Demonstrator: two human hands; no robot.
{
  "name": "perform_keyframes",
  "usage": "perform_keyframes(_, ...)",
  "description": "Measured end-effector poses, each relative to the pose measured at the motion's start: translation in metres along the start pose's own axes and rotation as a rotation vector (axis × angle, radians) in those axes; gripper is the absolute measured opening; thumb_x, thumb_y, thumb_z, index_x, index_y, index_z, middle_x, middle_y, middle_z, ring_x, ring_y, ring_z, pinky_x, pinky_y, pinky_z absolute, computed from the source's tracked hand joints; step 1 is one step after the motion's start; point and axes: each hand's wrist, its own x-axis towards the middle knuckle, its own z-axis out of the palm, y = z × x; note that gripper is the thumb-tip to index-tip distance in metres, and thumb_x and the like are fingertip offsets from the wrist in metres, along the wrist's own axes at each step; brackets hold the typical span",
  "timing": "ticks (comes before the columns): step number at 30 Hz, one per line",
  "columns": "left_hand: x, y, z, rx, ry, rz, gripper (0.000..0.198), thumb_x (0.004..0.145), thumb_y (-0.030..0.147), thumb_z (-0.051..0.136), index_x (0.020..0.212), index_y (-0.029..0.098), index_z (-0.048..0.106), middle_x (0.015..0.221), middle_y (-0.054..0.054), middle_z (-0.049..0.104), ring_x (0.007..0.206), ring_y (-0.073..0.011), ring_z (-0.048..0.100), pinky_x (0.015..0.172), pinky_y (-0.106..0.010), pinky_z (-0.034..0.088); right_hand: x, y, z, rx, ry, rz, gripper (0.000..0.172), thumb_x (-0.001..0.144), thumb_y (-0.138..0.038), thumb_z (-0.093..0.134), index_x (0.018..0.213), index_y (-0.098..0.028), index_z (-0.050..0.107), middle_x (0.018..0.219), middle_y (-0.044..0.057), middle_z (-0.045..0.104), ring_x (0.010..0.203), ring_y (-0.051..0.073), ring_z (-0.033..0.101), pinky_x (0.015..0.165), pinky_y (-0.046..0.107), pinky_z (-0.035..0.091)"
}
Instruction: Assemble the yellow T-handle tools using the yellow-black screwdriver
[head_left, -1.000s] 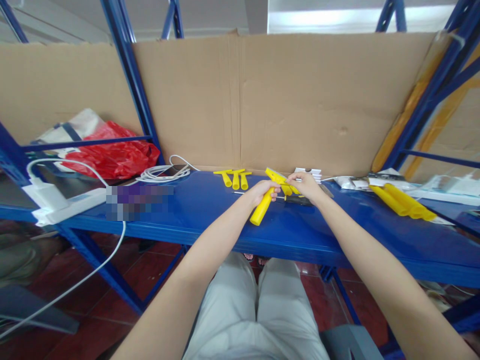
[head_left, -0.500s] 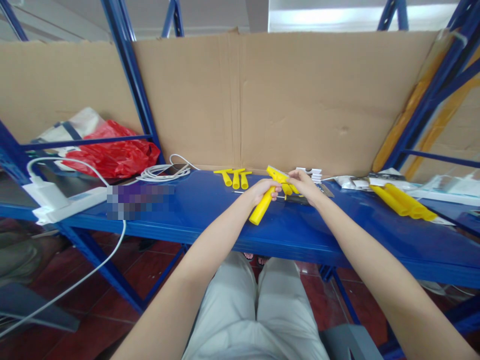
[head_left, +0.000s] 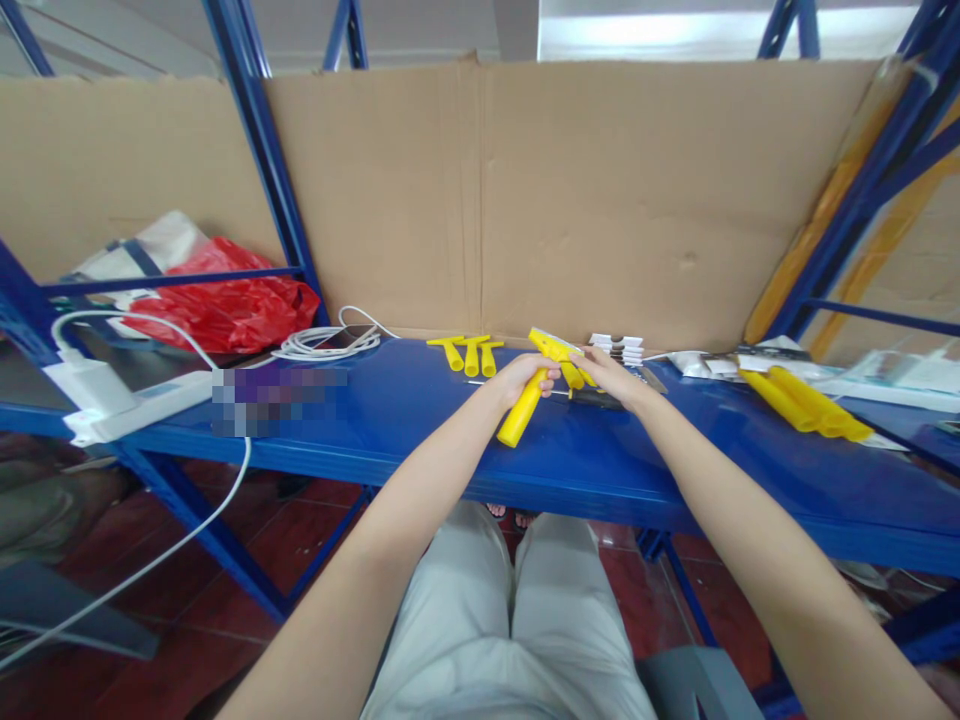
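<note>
My left hand (head_left: 527, 378) is wrapped around the handle of a yellow scraper (head_left: 523, 410) with a T-shaped head and a pale strip along its top edge. The handle tilts down toward me. My right hand (head_left: 606, 374) has its fingers closed on the right end of the head, partly covering it. Behind and below lie more yellow pieces (head_left: 574, 379), partly hidden. A screwdriver with a black handle (head_left: 596, 399) lies on the blue shelf under my right hand. To the left, several yellow T-shaped pieces (head_left: 472, 357) stand near the cardboard.
Small white pieces (head_left: 628, 348) sit behind my right hand. Yellow tubes (head_left: 806, 402) and plastic packets (head_left: 697, 364) lie right on the blue shelf (head_left: 405, 410). A power strip (head_left: 150, 405), coiled white cable (head_left: 330, 345) and red bag (head_left: 225, 300) are left. Cardboard (head_left: 585, 200) walls the back.
My right hand's fingers have shifted slightly lower and flatter against the scraper's head. My left hand keeps its hold on the handle, and the scraper has barely moved.
</note>
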Motion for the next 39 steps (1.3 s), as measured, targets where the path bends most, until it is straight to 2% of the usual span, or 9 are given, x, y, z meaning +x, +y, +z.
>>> perform_keyframes(4,0.001,0.000,0.002,0.022,0.067,-0.040,0.017,0.082,0.004,0.041,0.073,0.018,0.045,0.048,0.006,0.042,0.032,-0.0053,0.033,0.036,-0.016,0.030,0.005,0.013,-0.003,-0.264,-0.027,-0.020,0.056,0.085,-0.062,0.051,0.114,-0.015,0.063,0.115,0.015,0.066,0.112,0.028,0.057,0.099,0.041,0.041)
perform_keyframes(8,0.001,-0.001,0.002,-0.017,0.182,-0.023,0.018,0.081,0.002,0.042,0.073,0.018,0.045,0.047,0.007,0.041,0.033,-0.0054,0.033,0.036,-0.016,0.029,0.000,0.010,-0.013,-0.518,-0.053,0.013,0.054,0.077,-0.062,0.061,0.108,-0.018,0.069,0.120,0.017,0.065,0.119,0.035,0.054,0.103,0.044,0.038)
perform_keyframes(14,0.002,-0.001,-0.002,-0.066,0.317,0.017,0.020,0.079,0.001,0.042,0.069,0.018,0.043,0.046,0.006,0.040,0.034,-0.0057,0.033,0.037,-0.017,0.029,-0.004,0.008,-0.039,-0.670,-0.332,0.008,0.039,0.065,-0.061,0.072,0.074,-0.023,0.072,0.084,0.008,0.072,0.086,0.029,0.066,0.080,0.038,0.049)
perform_keyframes(19,0.005,-0.002,-0.005,-0.089,0.369,0.025,0.021,0.075,0.001,0.046,0.065,0.018,0.042,0.045,0.006,0.041,0.034,-0.0051,0.033,0.038,-0.017,0.029,-0.006,0.009,-0.049,-0.689,-0.415,0.149,0.028,0.059,-0.049,0.078,0.064,-0.024,0.069,0.072,0.004,0.069,0.073,0.026,0.064,0.072,0.036,0.048)
perform_keyframes(23,0.006,-0.002,-0.006,-0.109,0.389,0.029,0.022,0.078,0.001,0.046,0.066,0.018,0.042,0.047,0.007,0.041,0.034,-0.0046,0.033,0.039,-0.017,0.029,-0.009,0.002,-0.051,-0.616,-0.356,0.134,0.022,0.052,-0.037,0.082,0.061,-0.023,0.068,0.071,0.003,0.069,0.077,0.027,0.064,0.075,0.037,0.048)
perform_keyframes(28,0.006,-0.002,-0.006,-0.109,0.408,0.049,0.023,0.080,0.001,0.043,0.064,0.018,0.042,0.046,0.006,0.041,0.033,-0.0049,0.033,0.038,-0.017,0.029,-0.015,-0.011,-0.063,-0.421,-0.191,0.086,0.023,0.050,-0.033,0.082,0.064,-0.021,0.070,0.070,0.000,0.068,0.074,0.023,0.063,0.067,0.031,0.047)
perform_keyframes(34,0.007,-0.002,-0.006,-0.157,0.426,0.046,0.022,0.077,0.001,0.047,0.065,0.018,0.043,0.047,0.007,0.042,0.033,-0.0040,0.033,0.036,-0.016,0.028,-0.025,-0.020,-0.079,0.026,-0.086,0.163,0.038,0.053,-0.042,0.085,0.078,-0.017,0.072,0.057,0.000,0.061,0.048,0.012,0.052,0.043,0.024,0.037)
perform_keyframes(37,0.007,-0.002,-0.006,-0.166,0.437,0.049,0.021,0.076,0.001,0.049,0.065,0.018,0.042,0.048,0.007,0.041,0.033,-0.0037,0.032,0.037,-0.016,0.029,-0.026,-0.024,-0.079,0.287,0.084,0.222,0.043,0.053,-0.033,0.089,0.087,-0.016,0.069,0.056,-0.001,0.059,0.043,0.010,0.049,0.039,0.021,0.037)
perform_keyframes(39,0.006,-0.001,-0.005,-0.157,0.439,0.050,0.021,0.076,0.001,0.048,0.065,0.018,0.043,0.048,0.007,0.041,0.033,-0.0041,0.033,0.037,-0.016,0.029,-0.024,-0.027,-0.078,0.449,0.173,0.231,0.039,0.053,-0.024,0.089,0.083,-0.015,0.066,0.057,-0.002,0.058,0.045,0.009,0.050,0.042,0.021,0.043)
